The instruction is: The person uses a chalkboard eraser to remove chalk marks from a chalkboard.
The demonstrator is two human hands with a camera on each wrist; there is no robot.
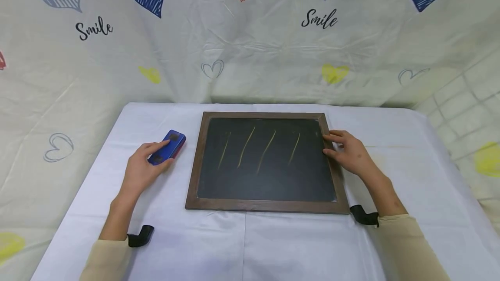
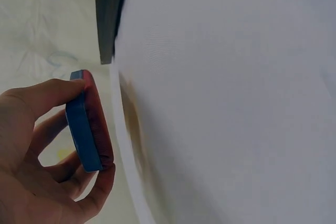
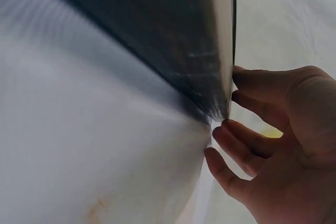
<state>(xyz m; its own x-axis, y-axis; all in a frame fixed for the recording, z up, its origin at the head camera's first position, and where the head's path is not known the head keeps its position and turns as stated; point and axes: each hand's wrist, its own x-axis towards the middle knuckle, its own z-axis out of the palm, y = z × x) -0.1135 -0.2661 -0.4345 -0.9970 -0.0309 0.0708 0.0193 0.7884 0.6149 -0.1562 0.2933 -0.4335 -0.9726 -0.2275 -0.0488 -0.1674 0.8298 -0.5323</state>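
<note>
My left hand (image 1: 141, 171) grips a blue chalkboard eraser (image 1: 167, 147) by its sides, left of the chalkboard. In the left wrist view, the eraser's reddish felt (image 2: 98, 121) faces the white cloth, with a gap between them. A chalkboard (image 1: 269, 185) with a brown wooden frame lies at the middle of the table. Four slanting yellow strokes would be a count, so simply: several slanting yellow chalk strokes (image 1: 267, 151) cross its dark surface. My right hand (image 1: 353, 154) holds the frame's right edge, thumb and fingertips against the wood; the right wrist view shows fingers along that edge (image 3: 226, 77).
A white cloth (image 1: 242, 246) covers the table. Behind it hangs a pale curtain (image 1: 265, 34) printed with hearts and the word "Smile". Black wrist mounts (image 1: 141, 236) stick out at both beige sleeves (image 1: 406, 246).
</note>
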